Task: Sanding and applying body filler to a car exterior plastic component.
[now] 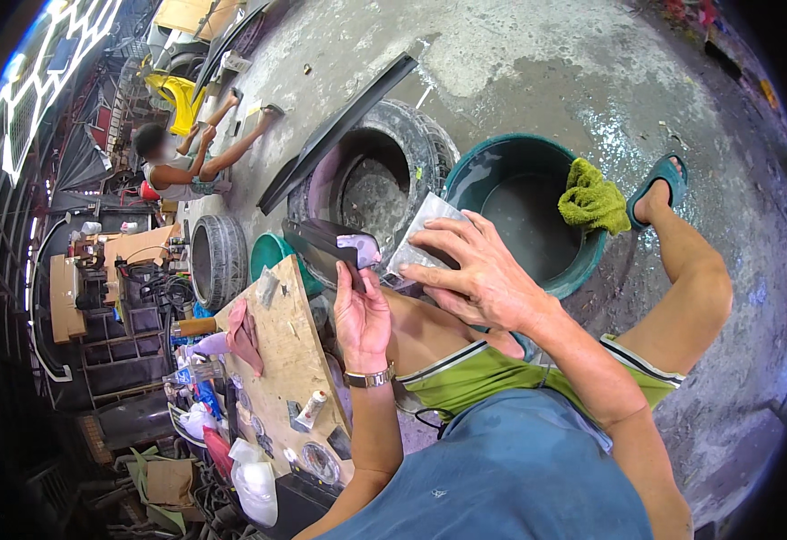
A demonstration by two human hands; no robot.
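Observation:
My left hand [363, 315] pinches the lower edge of a black plastic car part [317, 247] between thumb and fingers. A pale purple patch [359, 247] shows on that part's near end. Just to the right, my right hand [479, 270] is closed on a grey sheet [425, 229] that looks like sandpaper; its fingers lie over the sheet's face. The sheet is beside the purple patch, with a small gap between them. A worn tyre [429, 144] lies beyond both hands, and a long black trim strip [348, 117] rests across its far left side.
A dark green bucket [479, 157] holds murky water, with a yellow-green towel [594, 198] over its rim. At left, a plywood board [290, 333] bears a pink cloth [244, 337], a white tube [310, 409] and a tape roll [319, 461]. Another person [177, 166] sits at the far left.

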